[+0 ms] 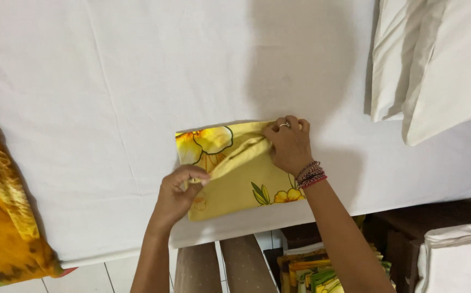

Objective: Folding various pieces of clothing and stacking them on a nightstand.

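A folded yellow cloth (234, 179) with orange flowers and green leaves lies near the front edge of a bed covered by a white sheet (138, 81). My left hand (177, 194) pinches the cloth's lower left corner fold between thumb and fingers. My right hand (288, 144), with a ring and several bracelets at the wrist, grips the upper right corner of the cloth, fingers curled over the folded edge.
Two white pillows (436, 59) lie at the upper right. An orange and yellow patterned fabric (2, 217) hangs over the bed's left side. Below the bed edge are my legs, a tiled floor, a stack of folded colourful cloths (311, 271) and a dark wooden unit (409, 233).
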